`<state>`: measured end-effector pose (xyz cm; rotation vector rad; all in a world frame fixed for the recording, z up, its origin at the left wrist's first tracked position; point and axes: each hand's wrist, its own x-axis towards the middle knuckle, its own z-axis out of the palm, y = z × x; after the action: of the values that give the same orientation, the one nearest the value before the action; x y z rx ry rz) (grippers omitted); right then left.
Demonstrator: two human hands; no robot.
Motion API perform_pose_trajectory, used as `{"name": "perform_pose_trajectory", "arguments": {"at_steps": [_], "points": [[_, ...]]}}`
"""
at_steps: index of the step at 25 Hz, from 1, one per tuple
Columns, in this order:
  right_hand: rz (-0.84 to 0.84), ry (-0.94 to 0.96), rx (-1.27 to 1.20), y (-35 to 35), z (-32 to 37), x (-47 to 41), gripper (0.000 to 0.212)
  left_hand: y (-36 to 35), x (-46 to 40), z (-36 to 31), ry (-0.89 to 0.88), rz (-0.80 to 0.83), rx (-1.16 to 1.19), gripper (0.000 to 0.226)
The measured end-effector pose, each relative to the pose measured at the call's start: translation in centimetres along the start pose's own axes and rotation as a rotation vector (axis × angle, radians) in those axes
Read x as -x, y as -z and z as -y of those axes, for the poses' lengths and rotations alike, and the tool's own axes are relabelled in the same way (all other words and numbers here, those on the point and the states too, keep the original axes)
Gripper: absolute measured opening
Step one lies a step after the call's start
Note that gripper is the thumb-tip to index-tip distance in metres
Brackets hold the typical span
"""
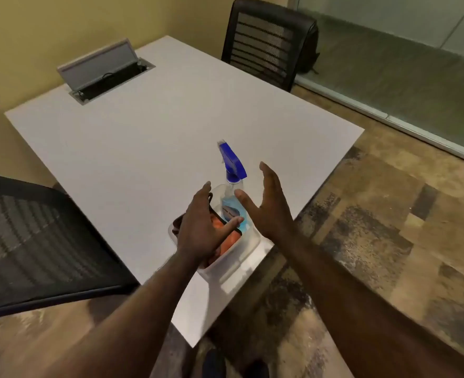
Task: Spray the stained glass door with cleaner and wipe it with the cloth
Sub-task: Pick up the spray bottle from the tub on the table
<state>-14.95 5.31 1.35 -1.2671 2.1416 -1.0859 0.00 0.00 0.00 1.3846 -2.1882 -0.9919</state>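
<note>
Single head-worn wide-angle camera is looking forward and down, close over the near corner of a white table [149,137], floor beyond.

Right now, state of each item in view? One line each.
Spray bottle: upright in the tub, not held.
Cloth: orange, bunched in the tub, partly hidden by the left hand.
Tub: open, near the table's corner.
Cable hatch: lid raised.
Left hand: open, over the tub.
Right hand: open, beside the bottle.
</note>
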Motion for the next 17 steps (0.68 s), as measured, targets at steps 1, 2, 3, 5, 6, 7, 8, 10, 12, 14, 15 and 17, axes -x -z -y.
{"name": "perform_pose_trajectory", "arguments": {"at_steps": [1, 2, 3, 5, 6, 7, 8, 10, 12, 14, 15, 17], "points": [[0.013, -0.013, -0.038, -0.5, 0.1, -0.7, 0.087, -0.5, -0.9, 0.3, 0.003, 0.009, -0.007, 0.106], [0.037, -0.027, -0.070, -0.9, 0.0, -1.5, 0.089, -0.9, -1.7, 0.6, 0.001, 0.027, -0.021, 0.103], [0.059, -0.045, -0.097, -1.3, 0.1, -1.9, 0.090, -1.4, -2.4, 1.0, 0.001, 0.054, -0.031, 0.100], [0.077, -0.069, -0.166, -2.1, 0.4, -2.9, 0.087, -2.2, -3.9, 1.5, -0.019, 0.102, -0.004, 0.095], [0.069, -0.068, -0.198, -2.4, 0.6, -3.3, 0.086, -2.7, -4.6, 1.6, -0.030, 0.112, 0.018, 0.093], [0.061, -0.066, -0.238, -2.6, 0.8, -3.8, 0.083, -3.1, -5.4, 1.9, -0.055, 0.118, 0.034, 0.091], [0.048, -0.069, -0.282, -2.7, 1.1, -4.1, 0.079, -3.5, -6.1, 2.2, -0.081, 0.138, 0.044, 0.089], [0.019, -0.087, -0.354, -3.4, 1.4, -4.3, 0.066, -4.8, -7.3, 3.3, -0.077, 0.168, 0.023, 0.083], [0.012, -0.122, -0.378, -4.0, 1.6, -4.3, 0.056, -5.7, -8.0, 4.0, -0.062, 0.183, 0.037, 0.077], [0.022, -0.135, -0.372, -4.1, 1.7, -4.3, 0.050, -5.5, -7.8, 3.7, -0.067, 0.182, 0.059, 0.080], [0.022, -0.130, -0.368, -4.0, 1.8, -4.3, 0.048, -5.2, -7.6, 3.2, -0.073, 0.177, 0.067, 0.082], [0.012, -0.106, -0.365, -3.5, 2.2, -4.1, 0.047, -4.4, -7.0, 2.4, -0.066, 0.184, 0.091, 0.084]]}}
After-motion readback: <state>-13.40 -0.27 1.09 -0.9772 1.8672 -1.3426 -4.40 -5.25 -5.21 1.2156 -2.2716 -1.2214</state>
